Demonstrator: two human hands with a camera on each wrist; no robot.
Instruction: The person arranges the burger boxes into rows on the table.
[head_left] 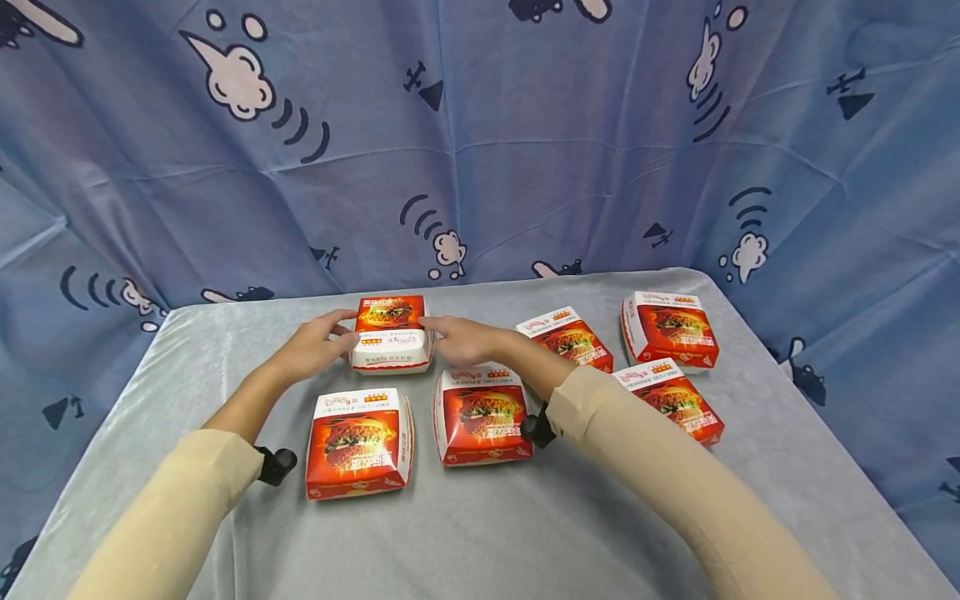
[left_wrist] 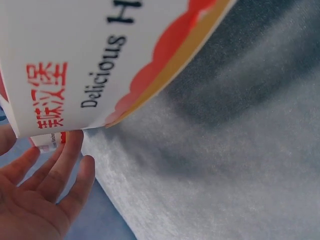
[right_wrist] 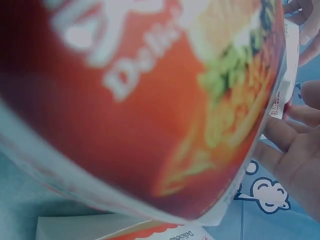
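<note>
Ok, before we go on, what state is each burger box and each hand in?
Back-left burger box: looks closed, between both hands
Front-left burger box: closed, burger print up
Front-middle burger box: closed, partly hidden
Right group's left burger box: closed, partly hidden
Right group's far burger box: closed
Right group's near burger box: closed, partly hidden
Left hand: touching the back-left box
Right hand: touching the same box
</note>
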